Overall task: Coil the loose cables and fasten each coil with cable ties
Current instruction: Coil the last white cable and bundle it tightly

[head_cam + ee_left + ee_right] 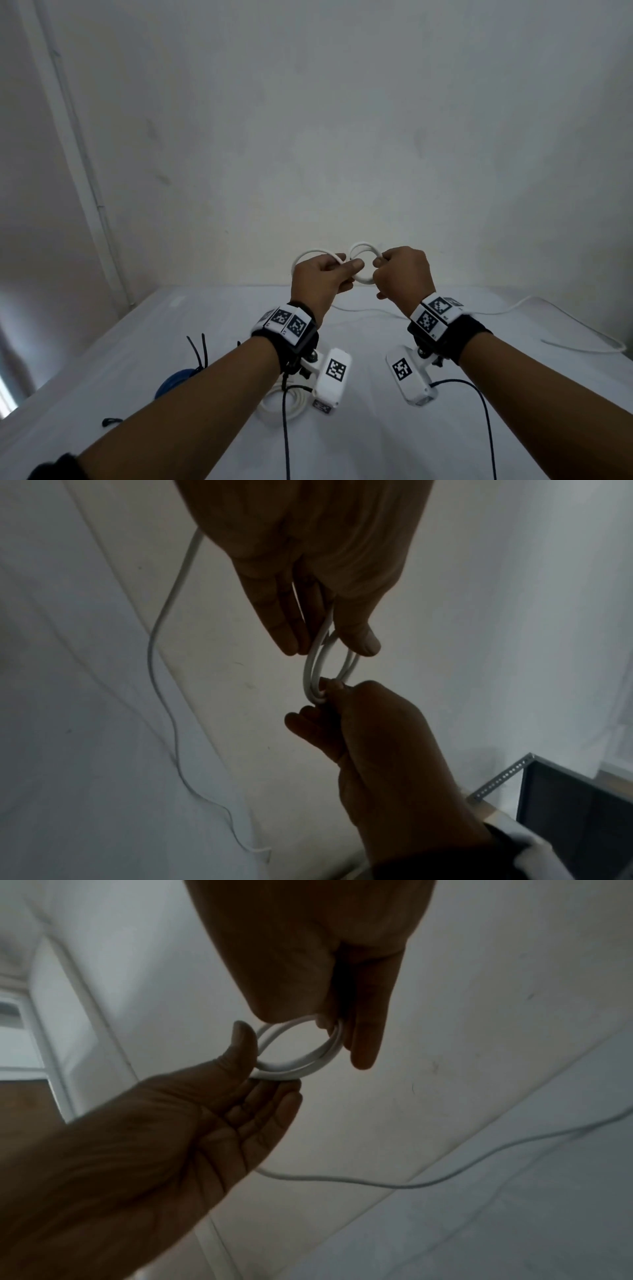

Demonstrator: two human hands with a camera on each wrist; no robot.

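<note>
- We pinch the white cable (pixel 360 262) in small loops between both hands, above the surface (pixel 376 428).
- Left hand (pixel 322 281) fingers curl on one side.
- Right hand (pixel 404 274) fingers grip opposite; loop count seems two.

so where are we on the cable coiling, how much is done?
Looks done: one white coiled cable lies on the white table; whether it is tied is hidden. In hand: left hand and right hand pinch a small white cable loop, its tail trailing uncoiled. Left: finish winding, then fasten with the black cable ties.
</note>
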